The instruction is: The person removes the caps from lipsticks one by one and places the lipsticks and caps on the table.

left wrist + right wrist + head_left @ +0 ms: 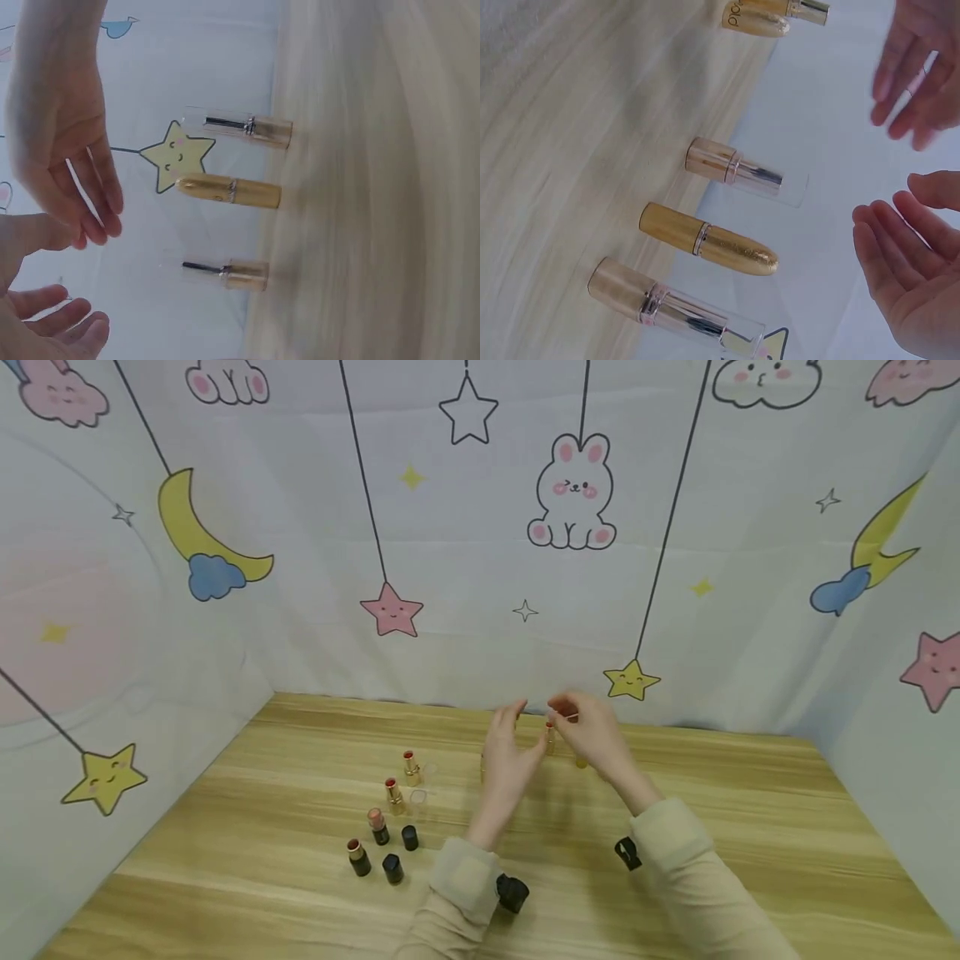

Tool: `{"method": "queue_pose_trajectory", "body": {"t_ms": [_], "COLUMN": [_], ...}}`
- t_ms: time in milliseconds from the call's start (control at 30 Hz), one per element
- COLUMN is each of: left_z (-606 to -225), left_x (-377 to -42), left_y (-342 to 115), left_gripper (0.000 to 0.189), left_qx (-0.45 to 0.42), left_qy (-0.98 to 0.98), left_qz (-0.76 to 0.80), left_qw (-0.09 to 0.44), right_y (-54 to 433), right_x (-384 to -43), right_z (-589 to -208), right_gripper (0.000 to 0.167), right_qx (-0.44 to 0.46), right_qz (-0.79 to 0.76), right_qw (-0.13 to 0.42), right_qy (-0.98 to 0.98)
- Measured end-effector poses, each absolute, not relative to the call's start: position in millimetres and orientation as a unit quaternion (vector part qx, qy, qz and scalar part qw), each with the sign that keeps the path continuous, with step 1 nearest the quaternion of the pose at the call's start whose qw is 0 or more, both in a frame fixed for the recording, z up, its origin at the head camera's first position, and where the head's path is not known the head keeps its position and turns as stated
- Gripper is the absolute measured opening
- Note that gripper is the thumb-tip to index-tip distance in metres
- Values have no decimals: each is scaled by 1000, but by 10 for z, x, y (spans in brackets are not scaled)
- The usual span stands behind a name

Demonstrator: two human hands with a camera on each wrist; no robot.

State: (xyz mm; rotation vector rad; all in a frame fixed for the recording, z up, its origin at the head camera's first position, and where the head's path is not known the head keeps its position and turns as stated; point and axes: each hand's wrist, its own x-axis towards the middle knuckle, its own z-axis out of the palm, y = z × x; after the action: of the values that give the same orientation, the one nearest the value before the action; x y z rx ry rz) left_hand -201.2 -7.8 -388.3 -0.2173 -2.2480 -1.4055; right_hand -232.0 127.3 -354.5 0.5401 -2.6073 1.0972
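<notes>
My left hand [510, 756] and right hand [596, 735] hover above the back of the table, fingers loosely bent, with nothing visible between them. Close below stand upright lipsticks: a clear-capped one [735, 174], a closed gold one [709, 238] and another clear-capped one [676, 304]. In the left wrist view the same row shows the gold tube [232, 191] between two see-through caps, apart from both hands. From the head, one red-tipped lipstick [550, 741] appears between the hands; my right hand partly hides a gold tube [581, 762].
At the left stand several uncapped lipsticks, among them a red one [412, 770] and a pink one [378, 827]. Black caps [409, 837] and clear caps [418, 802] sit beside them. Further gold tubes [757, 19] are near my left hand. A patterned cloth [480, 543] hangs behind the table.
</notes>
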Motion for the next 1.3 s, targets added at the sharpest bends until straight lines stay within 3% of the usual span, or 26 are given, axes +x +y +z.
{"method": "queue_pose_trajectory", "body": {"t_ms": [200, 433, 967, 1300], "left_z": [-3980, -4164, -4337, -4420], "left_x": [-2139, -2275, -2448, -2541], "left_y": [64, 183, 334, 352], "left_gripper": [54, 61, 48, 20], "left_qx": [-6, 11, 43, 52], "left_qy": [-847, -860, -864, -866], "left_qz": [-502, -491, -482, -471], "left_qw": [175, 137, 137, 160], "right_y": [1343, 1392, 1332, 1291], "right_x": [-2398, -2486, -2648, -2726], "right_z": [-3525, -3600, -3726, -3818], "right_gripper": [26, 35, 33, 34], "right_qx": [178, 148, 116, 116], "right_qz": [369, 357, 322, 308], "right_qw": [121, 81, 49, 37], "right_qy": [-904, -919, -938, -944]}}
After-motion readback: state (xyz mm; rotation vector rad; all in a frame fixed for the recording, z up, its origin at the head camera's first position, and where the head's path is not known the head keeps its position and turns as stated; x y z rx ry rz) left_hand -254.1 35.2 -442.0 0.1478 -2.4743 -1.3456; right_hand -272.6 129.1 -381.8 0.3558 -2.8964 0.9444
